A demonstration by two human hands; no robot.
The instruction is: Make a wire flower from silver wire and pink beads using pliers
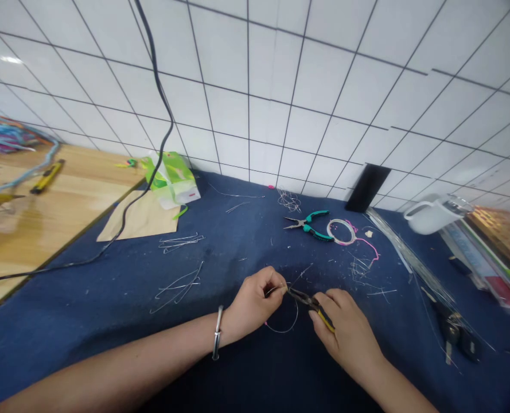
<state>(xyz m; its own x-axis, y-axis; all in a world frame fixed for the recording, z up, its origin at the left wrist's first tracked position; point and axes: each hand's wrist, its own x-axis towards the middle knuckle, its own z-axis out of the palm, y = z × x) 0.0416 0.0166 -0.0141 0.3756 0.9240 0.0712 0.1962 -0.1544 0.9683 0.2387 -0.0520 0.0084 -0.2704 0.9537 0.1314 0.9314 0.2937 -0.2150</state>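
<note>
My left hand [252,301] is closed in a pinch on a thin wire [281,331], which curves below the fingertips in an open loop. A tiny pink spot shows on the wire by the palm. In my right hand [351,332] are needle-nose pliers [308,299] with yellow and black handles. Their jaws meet the wire right at my left fingertips; whether they grip it cannot be made out. Beyond the hands lie teal-handled pliers [308,223], beside a white ring-shaped coil [341,232] with pink cord.
Bent wire pieces [179,289] lie left on the dark blue cloth [233,229]. Straight wires [409,264], keys [450,338], a white mug [435,215] and books [491,258] are at right. A black cable [164,143] hangs across the left, over brown paper [151,215].
</note>
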